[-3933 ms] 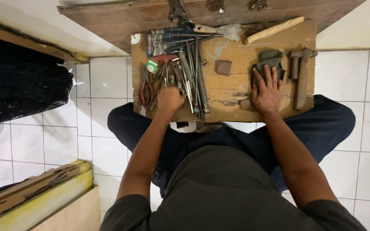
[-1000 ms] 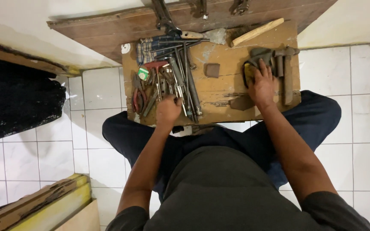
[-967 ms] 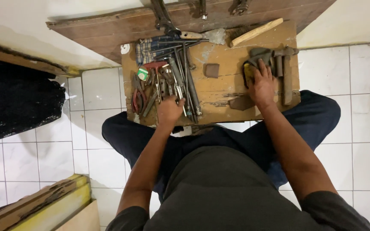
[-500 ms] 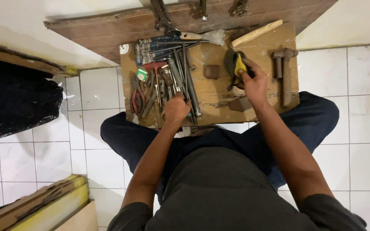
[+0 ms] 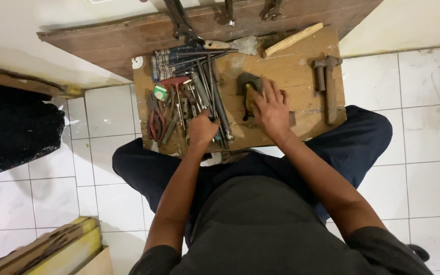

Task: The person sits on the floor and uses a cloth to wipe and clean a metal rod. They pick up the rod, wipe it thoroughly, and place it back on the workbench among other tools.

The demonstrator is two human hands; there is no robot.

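Note:
A low wooden board (image 5: 301, 76) lies across the floor in front of my knees, covered with tools. My left hand (image 5: 202, 128) rests curled on a heap of long metal tools (image 5: 204, 97) at the board's left side. My right hand (image 5: 270, 108) holds a dark tool with a yellow part (image 5: 248, 86) near the board's middle, fingers over it. Red-handled pliers (image 5: 155, 122) lie at the left edge of the heap.
A hammer (image 5: 328, 84) lies at the board's right end and a pale wooden handle (image 5: 292, 39) at its far edge. A small green tin (image 5: 159, 92) sits by the pliers. A dark cloth mass (image 5: 16, 130) lies left; yellow-edged planks (image 5: 52, 249) at lower left. White floor tiles surround me.
My right hand has carried the dark and yellow tool from the board's right part toward its middle. The left hand has stayed on the tool heap.

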